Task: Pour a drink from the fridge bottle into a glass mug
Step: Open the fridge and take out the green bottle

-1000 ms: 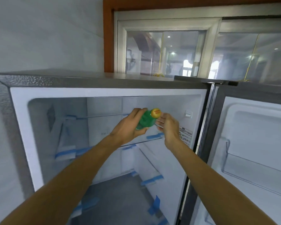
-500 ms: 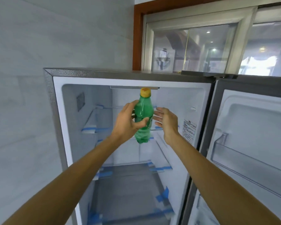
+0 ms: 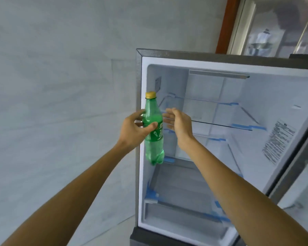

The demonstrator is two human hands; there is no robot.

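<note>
We're looking at the green plastic bottle point(image 3: 154, 148) with its yellow screw cap point(image 3: 150, 95) on, upright in mid-air, right in front of the left edge of the open grey-sided fridge point(image 3: 167, 56). Our left hand point(image 3: 133, 129) grips it round the middle: thumb curled across the front above the label, fingers wrapped round the far side. Our right hand point(image 3: 180, 123) sits just beside the bottle, fingers stretched out loose towards it and holding nothing. They're blurred, so we can't tell whether the tips touch the plastic. Behind the hands we see clear glass shelves point(image 3: 212, 102) edged with strips of blue tape point(image 3: 238, 126), and a printed white sticker point(image 3: 277, 141) on the right inner wall. On the left, a pale grey tiled wall point(image 3: 60, 86).
</note>
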